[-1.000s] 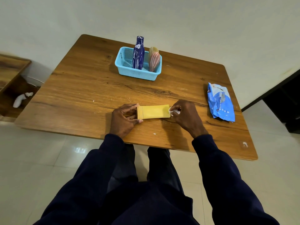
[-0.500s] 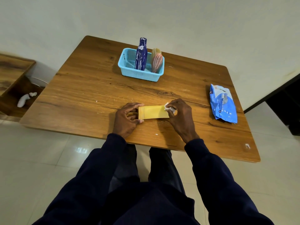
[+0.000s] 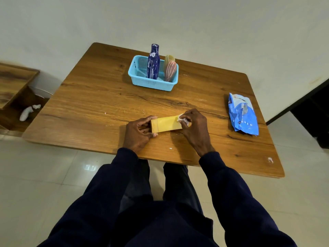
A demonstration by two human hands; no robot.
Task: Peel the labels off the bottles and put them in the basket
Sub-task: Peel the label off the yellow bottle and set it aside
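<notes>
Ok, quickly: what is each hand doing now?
Left hand: grips one end of the yellow bottle.
Right hand: pinches a small white scrap at the other end.

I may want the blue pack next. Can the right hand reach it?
Probably yes. The blue pack lies on the table, right of the right hand, only bare wood between. The hand pinches a white scrap at the yellow bottle, so it must let go first.

Soft, moderately dim indoor light. Faint shadows lie on the brown wooden table (image 3: 85, 104). A glare patch marks the glossy pale floor tiles (image 3: 90, 167) below its near edge. Wide-angle distortion bows the table edges.
</notes>
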